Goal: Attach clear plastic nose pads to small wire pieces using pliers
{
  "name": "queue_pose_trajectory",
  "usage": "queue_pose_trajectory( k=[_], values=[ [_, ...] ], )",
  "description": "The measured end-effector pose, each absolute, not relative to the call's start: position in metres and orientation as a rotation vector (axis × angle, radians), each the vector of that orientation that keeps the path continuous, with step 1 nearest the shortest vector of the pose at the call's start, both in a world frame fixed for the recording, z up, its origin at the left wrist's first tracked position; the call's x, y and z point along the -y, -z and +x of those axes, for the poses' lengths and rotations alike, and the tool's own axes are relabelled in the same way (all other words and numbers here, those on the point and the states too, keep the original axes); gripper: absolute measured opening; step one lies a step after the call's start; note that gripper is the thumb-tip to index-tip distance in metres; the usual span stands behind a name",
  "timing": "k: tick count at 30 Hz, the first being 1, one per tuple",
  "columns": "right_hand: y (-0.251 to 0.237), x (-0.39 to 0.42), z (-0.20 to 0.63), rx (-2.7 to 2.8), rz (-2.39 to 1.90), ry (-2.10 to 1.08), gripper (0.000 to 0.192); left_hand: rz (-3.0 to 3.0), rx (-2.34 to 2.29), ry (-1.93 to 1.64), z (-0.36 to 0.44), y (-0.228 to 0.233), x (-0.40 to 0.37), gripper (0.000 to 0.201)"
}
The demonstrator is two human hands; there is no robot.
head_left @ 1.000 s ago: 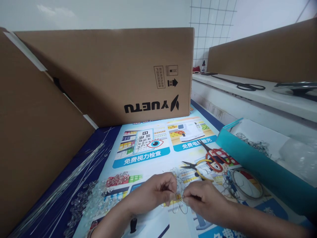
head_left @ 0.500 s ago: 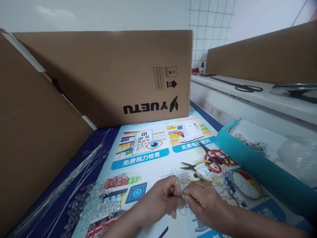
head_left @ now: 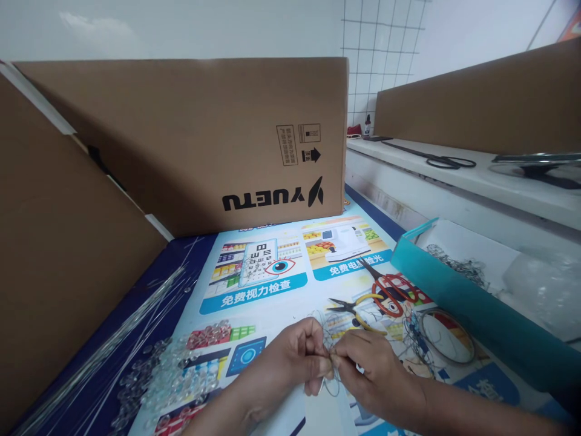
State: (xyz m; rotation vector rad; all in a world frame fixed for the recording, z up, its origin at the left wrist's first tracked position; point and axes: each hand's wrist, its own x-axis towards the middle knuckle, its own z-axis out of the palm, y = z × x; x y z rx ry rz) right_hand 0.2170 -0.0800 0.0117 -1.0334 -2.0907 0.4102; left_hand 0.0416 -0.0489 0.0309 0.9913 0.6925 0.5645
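Observation:
Thin looped wire (head_left: 334, 386) runs between my two hands at the lower middle. My left hand (head_left: 303, 357) is closed in a pinch on it, thumb against the fingers. Close beside it, fingertips nearly touching, my right hand (head_left: 374, 369) also pinches the wire. The exact spot where they meet is mostly hidden by the fingers. Just beyond my hands lie yellow-handled pliers (head_left: 358, 307) and red-handled scissors (head_left: 393, 290). To the right of my right hand are a coil of wire (head_left: 447, 336) and a dark tangle of thin strands (head_left: 417, 339).
Many clear beads (head_left: 181, 375) are spread at the left on the printed poster (head_left: 272, 315). Long thin wires (head_left: 131, 327) lie along the table's left side. A teal box (head_left: 476, 309) stands right. A tall cardboard box (head_left: 190, 145) blocks the back; black scissors (head_left: 447, 161) rest on the ledge.
Both hands stay together on the wire, with the fingers slightly shifted and the left fingers more curled. The whole view has drifted slightly; the tools and beads stay in place.

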Motion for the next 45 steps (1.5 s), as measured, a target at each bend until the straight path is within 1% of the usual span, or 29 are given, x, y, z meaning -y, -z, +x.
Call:
queue_pose_trajectory(
  k=[7, 16, 22, 25, 30, 35, 40, 45],
  values=[
    [-0.008, 0.079, 0.218, 2.079, -1.040, -0.414, 0.017, 1.000, -0.663, -0.509, 0.037, -0.032, 0.044, 0.025],
    [-0.006, 0.078, 0.218, 2.105, -1.096, -0.411, 0.017, 1.008, -0.691, -0.490, 0.037, -0.035, 0.044, 0.035],
    [-0.009, 0.078, 0.218, 2.172, -1.090, -0.399, 0.019, 1.111, -0.763, -0.492, 0.038, -0.031, 0.043, 0.027],
    [-0.011, 0.077, 0.218, 2.189, -1.111, -0.362, 0.020, 1.285, -0.813, -0.497, 0.038, -0.033, 0.046, 0.023],
    [-0.012, 0.077, 0.218, 2.220, -1.117, -0.350, 0.016, 1.769, -0.983, -0.450, 0.037, -0.042, 0.053, 0.024],
    [-0.009, 0.077, 0.220, 2.253, -1.135, -0.268, 0.016, 2.184, -1.145, -0.362, 0.037, -0.046, 0.056, 0.021],
    [-0.011, 0.077, 0.222, 2.264, -1.106, -0.210, 0.015, 2.367, -1.243, -0.336, 0.038, -0.046, 0.061, 0.024],
    [-0.016, 0.077, 0.220, 2.257, -1.100, -0.165, 0.015, 2.541, -1.300, -0.347, 0.042, -0.036, 0.066, 0.024]
  ],
)
